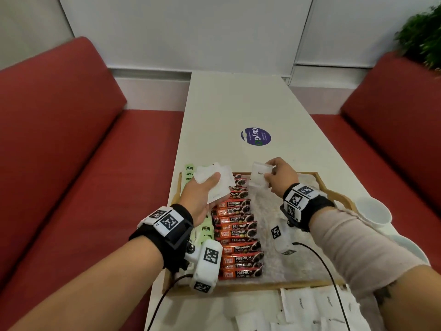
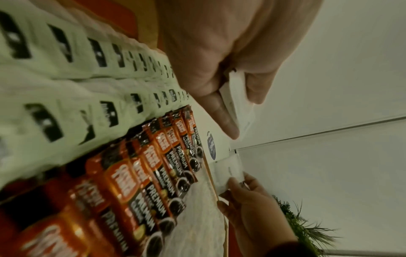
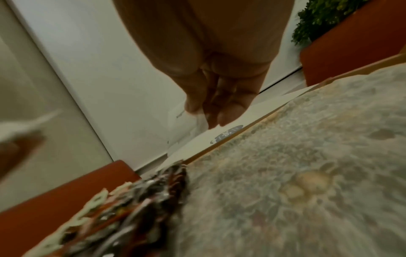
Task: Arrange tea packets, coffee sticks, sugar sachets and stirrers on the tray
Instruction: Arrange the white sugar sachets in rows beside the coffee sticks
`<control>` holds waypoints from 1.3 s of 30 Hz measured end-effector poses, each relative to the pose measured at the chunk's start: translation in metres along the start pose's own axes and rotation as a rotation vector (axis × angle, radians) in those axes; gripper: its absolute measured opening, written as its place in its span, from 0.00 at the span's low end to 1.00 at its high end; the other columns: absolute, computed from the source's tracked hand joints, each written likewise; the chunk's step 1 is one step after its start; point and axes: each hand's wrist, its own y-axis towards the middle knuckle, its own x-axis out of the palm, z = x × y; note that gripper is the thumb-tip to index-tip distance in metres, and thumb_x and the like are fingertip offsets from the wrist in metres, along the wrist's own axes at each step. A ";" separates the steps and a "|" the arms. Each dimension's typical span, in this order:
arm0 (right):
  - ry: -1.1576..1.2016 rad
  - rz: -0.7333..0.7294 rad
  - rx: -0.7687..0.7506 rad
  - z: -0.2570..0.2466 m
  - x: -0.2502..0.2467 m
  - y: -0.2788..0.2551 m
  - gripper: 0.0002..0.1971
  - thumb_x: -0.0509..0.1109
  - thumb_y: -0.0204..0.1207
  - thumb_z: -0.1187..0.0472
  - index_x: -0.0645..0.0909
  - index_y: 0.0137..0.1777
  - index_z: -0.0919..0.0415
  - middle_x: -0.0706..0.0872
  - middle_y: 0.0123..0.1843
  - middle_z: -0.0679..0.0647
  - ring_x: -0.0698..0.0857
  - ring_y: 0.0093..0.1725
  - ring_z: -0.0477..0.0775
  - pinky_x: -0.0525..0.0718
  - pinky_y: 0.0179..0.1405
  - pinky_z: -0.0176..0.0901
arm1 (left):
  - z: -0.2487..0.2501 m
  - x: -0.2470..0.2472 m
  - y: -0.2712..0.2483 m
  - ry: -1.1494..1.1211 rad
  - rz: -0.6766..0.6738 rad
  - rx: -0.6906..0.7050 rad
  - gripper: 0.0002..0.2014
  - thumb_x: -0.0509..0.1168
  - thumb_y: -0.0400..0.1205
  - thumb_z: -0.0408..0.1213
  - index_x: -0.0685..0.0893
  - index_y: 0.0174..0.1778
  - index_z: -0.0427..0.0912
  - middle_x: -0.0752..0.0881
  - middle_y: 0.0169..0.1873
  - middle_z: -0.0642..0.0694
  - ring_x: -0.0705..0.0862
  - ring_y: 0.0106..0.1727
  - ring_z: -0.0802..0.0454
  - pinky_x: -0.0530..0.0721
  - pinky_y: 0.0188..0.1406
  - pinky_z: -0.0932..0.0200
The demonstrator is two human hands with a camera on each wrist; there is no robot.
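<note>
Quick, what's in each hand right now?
Left hand: holding a stack of white sachets.
Right hand: pinching one sugar sachet.

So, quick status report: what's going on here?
Left hand grips a sachet stack; right hand pinches one sugar sachet. Tray right side free. Nothing in the way.

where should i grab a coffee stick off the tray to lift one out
Pinch a coffee stick by its right end, coming from above the bare tray liner. The sticks lie flat and overlapping, with tea packets along their left ends, so probably only the right ends are free for fingers.
</note>
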 end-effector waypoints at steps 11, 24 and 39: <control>-0.239 -0.127 0.033 0.004 0.027 0.053 0.13 0.69 0.77 0.66 0.78 0.61 0.60 0.86 0.57 0.61 0.84 0.56 0.62 0.76 0.45 0.42 | 0.016 -0.003 0.029 0.047 0.021 -0.006 0.08 0.64 0.83 0.33 0.82 0.57 0.42 0.86 0.59 0.40 0.85 0.58 0.41 0.91 0.42 0.52; -0.182 -0.087 0.079 0.006 0.036 0.055 0.14 0.72 0.75 0.63 0.75 0.59 0.59 0.86 0.54 0.61 0.83 0.50 0.60 0.81 0.47 0.46 | 0.014 0.002 0.036 0.061 0.036 -0.016 0.04 0.65 0.83 0.33 0.82 0.51 0.43 0.88 0.50 0.43 0.87 0.49 0.46 0.90 0.41 0.52; 0.283 -0.110 -0.283 -0.037 0.012 0.008 0.09 0.69 0.78 0.58 0.76 0.37 0.54 0.84 0.33 0.51 0.79 0.29 0.48 0.78 0.33 0.40 | 0.012 0.011 0.036 0.131 0.089 0.004 0.15 0.69 0.79 0.32 0.81 0.62 0.42 0.88 0.54 0.42 0.88 0.50 0.47 0.88 0.46 0.52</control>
